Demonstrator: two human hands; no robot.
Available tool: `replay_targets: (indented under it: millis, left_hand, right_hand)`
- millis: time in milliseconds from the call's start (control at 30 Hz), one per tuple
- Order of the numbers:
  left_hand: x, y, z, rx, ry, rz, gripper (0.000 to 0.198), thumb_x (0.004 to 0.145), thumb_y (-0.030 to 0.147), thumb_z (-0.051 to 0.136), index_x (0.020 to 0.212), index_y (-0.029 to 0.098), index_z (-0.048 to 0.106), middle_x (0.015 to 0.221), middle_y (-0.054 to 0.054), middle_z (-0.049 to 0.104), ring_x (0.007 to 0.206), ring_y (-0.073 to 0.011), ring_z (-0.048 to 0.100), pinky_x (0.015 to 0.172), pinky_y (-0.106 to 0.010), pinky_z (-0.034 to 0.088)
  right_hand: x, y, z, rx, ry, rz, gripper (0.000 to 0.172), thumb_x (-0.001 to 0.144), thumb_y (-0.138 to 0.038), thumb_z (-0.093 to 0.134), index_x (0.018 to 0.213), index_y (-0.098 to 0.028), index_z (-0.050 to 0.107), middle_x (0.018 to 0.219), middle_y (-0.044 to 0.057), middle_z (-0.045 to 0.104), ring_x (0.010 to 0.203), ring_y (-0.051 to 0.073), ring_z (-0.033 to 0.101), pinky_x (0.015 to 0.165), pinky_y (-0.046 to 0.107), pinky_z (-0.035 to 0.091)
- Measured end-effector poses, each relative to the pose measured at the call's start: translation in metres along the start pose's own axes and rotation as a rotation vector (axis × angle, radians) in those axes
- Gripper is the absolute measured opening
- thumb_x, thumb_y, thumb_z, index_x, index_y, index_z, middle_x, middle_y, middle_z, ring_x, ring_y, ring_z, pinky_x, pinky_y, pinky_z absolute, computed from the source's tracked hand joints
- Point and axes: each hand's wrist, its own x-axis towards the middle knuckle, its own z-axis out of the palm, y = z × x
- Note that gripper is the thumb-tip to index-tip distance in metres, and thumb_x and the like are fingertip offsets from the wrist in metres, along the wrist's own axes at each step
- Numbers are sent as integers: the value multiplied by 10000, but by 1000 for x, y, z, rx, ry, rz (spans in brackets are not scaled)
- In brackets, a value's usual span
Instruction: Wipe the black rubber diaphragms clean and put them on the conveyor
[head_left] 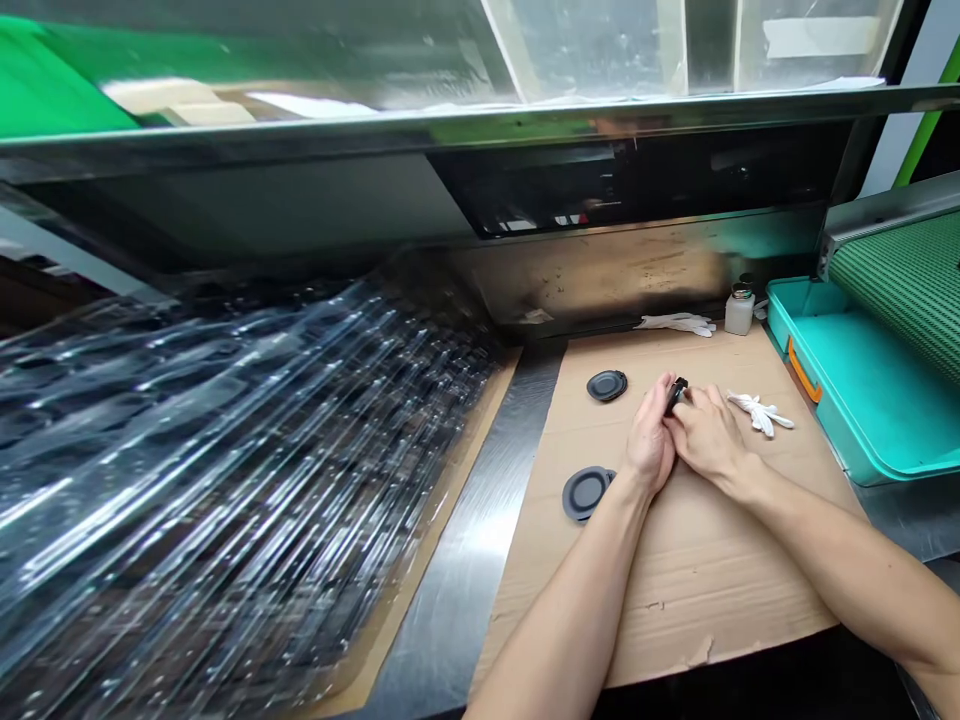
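Observation:
Over the cardboard sheet (720, 590), both hands meet around a small black plastic part (676, 396). My left hand (648, 440) is closed against its left side, palm turned inward. My right hand (709, 432) grips it from the right with bent fingers, which hide most of its shape. Two round black plastic discs, each with a small tab, lie to the left: one disc (606, 385) farther back, the other disc (586, 493) nearer, beside my left forearm. A white glove (762, 412) rests just right of my right hand.
Clear plastic blister trays (247, 480) are piled on the left. A teal bin (870, 390) with an orange latch stands at right, beneath a green conveyor belt (907, 285). At the back are a small white bottle (739, 312) and another white glove (675, 323). A metal shelf edge (465, 130) crosses above.

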Motion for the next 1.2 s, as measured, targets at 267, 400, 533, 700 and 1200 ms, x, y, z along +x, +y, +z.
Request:
replay_targets:
  millis: [267,400,533,700,1200]
  left_hand:
    - [5,1,-4,43,38,-14,305,964,320,666,1250,219,700,1467,-72,622,1423,-219,529,1235,-346,368]
    - [9,18,-9,-12,83,-199,498,1051,538,429,1148,140,713,1245,-169,726,1155,-266,710,1026,-420,568]
    - [12,33,-13,-42,180,-251,554,1083,524,290,1119,165,710,1212,-143,743,1001,-231,743,945,-420,599]
    - [13,40,-10,-174,295,-154,479,1090,413,328,1175,92,674,1206,-190,727,1004,-234,740,830,-312,593]
    - [8,36,0,-247,126,-177,387,1072,360,341,1036,136,655,1106,-158,757,974,-231,721,708,-278,541]
  right_hand:
    - [-1,-2,-11,-93,-20,-67,349,1041,-241,423,1211,-189,724,1236,134,651,1115,296,479,941,381,441]
    - [-2,0,-14,-65,2,-65,302,1045,-329,477,1087,-214,753,1194,117,674,1126,291,492,894,352,432]
    - [4,13,-14,17,90,-34,283,1035,-359,514,1043,-222,761,1138,95,695,1069,264,525,893,337,417]
    - [13,30,-23,14,29,46,385,1046,-478,479,1050,-247,786,1071,94,724,1040,259,571,917,364,408]
    - [17,38,-31,169,196,-28,313,1022,-294,466,1135,-174,732,1038,118,683,951,227,624,847,320,465]
